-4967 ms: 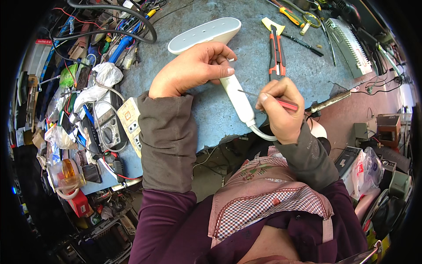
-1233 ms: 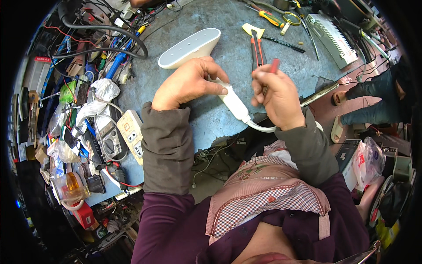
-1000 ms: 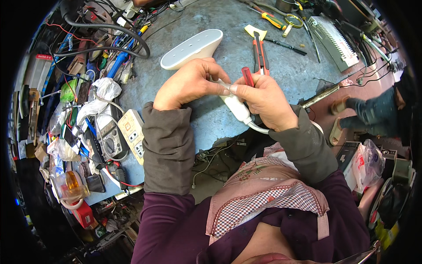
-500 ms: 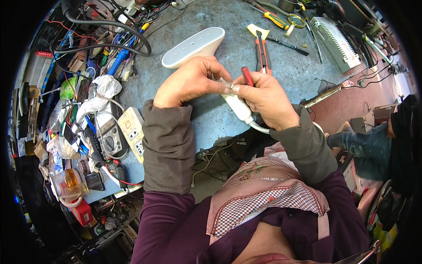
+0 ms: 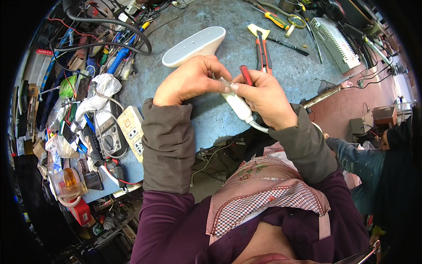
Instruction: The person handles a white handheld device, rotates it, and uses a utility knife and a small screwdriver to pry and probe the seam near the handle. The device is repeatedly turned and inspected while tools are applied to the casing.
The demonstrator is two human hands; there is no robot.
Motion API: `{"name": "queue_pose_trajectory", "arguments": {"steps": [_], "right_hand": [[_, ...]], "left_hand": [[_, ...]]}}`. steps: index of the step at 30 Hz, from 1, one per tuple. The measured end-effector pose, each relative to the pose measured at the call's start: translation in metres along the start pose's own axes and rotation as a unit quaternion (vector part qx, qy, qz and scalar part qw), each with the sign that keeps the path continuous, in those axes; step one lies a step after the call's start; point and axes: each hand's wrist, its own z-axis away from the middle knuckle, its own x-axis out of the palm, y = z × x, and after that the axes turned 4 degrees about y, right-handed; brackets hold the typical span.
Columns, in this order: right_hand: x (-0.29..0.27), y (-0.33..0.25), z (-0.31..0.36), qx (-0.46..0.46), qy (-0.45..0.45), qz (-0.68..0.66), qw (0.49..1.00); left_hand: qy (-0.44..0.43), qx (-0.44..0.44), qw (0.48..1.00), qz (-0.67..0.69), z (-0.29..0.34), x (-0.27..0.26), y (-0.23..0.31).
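Observation:
My left hand has thumb and forefinger pinched at the upper end of a white rounded plastic piece with a white cord coming out of its lower end. My right hand is closed around that same piece, its thumb meeting my left fingertips at the end. A red handle sticks up between my right fingers; the rest of this tool is hidden. Whatever small part lies between the fingertips is too small to name. Just beyond my left hand lies a white oblong base-like housing.
Past my right hand lie orange-and-black pliers, a black marker, a screwdriver and a magnifying glass. A power strip, a multimeter and clutter crowd the left. Another person's leg shows at right.
My hands keep almost the same hold on the white plastic piece. At the right edge, the other person has shifted position.

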Motion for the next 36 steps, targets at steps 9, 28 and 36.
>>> {"name": "queue_pose_trajectory", "arguments": {"steps": [9, 28, 36], "right_hand": [[0.003, -0.006, 0.001, 0.012, 0.016, 0.015, 1.000], [-0.007, 0.016, -0.016, -0.189, 0.012, 0.077, 0.979], [-0.010, 0.014, -0.019, -0.181, 0.013, 0.062, 0.981]], "left_hand": [[0.001, 0.006, 1.000, 0.020, 0.000, 0.000, -0.002], [-0.012, 0.008, 0.999, 0.052, -0.002, -0.001, -0.006], [-0.011, 0.010, 0.999, 0.050, -0.010, 0.000, -0.009]]}}
